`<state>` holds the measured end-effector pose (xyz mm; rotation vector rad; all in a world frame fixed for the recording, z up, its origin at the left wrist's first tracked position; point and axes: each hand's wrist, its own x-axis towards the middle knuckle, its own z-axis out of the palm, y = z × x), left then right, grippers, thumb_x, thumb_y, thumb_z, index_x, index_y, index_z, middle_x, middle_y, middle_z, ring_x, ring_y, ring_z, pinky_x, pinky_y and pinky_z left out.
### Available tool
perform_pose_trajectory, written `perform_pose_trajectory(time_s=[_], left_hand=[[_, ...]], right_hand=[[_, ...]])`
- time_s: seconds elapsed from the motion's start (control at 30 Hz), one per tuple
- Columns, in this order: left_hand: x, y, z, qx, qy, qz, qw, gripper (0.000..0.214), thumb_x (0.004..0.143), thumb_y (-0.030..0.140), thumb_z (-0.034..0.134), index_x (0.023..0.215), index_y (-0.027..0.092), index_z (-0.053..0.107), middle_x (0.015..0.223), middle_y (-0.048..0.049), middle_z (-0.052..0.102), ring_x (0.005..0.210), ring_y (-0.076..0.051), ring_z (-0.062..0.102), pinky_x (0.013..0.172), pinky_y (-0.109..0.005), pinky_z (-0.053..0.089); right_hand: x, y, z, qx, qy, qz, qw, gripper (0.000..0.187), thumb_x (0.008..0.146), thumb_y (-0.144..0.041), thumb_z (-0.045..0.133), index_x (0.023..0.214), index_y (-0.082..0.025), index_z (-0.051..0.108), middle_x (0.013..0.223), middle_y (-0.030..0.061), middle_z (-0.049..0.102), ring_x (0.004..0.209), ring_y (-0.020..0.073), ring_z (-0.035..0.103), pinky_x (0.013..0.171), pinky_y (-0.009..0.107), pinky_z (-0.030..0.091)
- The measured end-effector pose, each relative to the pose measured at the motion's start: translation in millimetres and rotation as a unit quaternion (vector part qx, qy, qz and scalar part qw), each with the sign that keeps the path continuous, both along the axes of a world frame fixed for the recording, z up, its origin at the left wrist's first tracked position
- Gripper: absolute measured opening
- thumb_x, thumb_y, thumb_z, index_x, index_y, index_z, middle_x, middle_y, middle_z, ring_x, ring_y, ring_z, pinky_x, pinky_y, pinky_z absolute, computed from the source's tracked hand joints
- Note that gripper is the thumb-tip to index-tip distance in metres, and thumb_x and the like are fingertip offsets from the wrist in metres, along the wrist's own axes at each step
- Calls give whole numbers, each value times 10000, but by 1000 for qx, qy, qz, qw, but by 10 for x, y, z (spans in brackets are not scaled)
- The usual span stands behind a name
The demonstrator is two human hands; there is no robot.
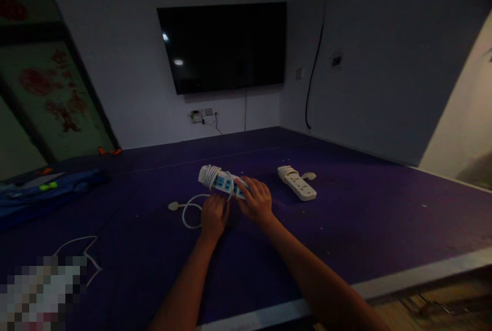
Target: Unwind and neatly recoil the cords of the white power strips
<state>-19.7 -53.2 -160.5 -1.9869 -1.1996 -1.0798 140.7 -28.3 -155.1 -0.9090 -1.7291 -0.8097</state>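
Note:
My right hand is closed around one end of a white power strip with blue socket faces, holding it tilted above the purple surface. White cord is wound in several turns round the strip's far end, and one strand crosses its middle. My left hand is closed just under the strip, with the loose cord running into it; its fingertips are partly hidden. That loose length curves left to a plug lying on the surface. Right of my hands lies a second white power strip, its cord wrapped round one end.
A wall-mounted television hangs behind, above sockets and wires. Blue cloth lies at the left, a thin white cable at lower left. A pale edge borders the purple surface in front.

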Motion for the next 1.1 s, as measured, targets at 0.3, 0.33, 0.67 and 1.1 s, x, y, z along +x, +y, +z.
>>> perform_pose_trajectory(time_s=[0.3,0.33,0.67,1.1], left_hand=[[-243,-6,133,23,-256,171,951,341,919,370,340,692,183,513,627,-42,550,621,-170,503,590,-274,313],[-308,7,150,12,-293,192,936,348,914,388,340,701,181,522,633,-43,557,613,-169,500,581,-273,303],[-684,138,19,-122,-345,265,892,432,870,431,376,968,124,663,757,-134,636,686,-248,570,591,-325,365],[-265,60,69,2,-75,90,993,427,789,510,541,1055,191,637,1183,-140,592,1159,-302,477,965,-459,356]], right_hand=[[85,139,-29,3,-73,16,997,429,873,-173,479,1287,-282,509,1237,39,569,1168,211,457,1010,392,353],[98,154,-28,9,-85,23,996,431,876,-156,471,1283,-291,511,1237,34,568,1174,204,456,1024,395,350],[92,142,-31,15,11,11,1000,421,870,-299,511,1285,-232,511,1212,93,559,1143,233,468,939,377,422],[55,115,-54,-10,23,-30,999,444,861,-393,519,1260,-198,531,1173,95,588,1065,233,490,879,331,379]])
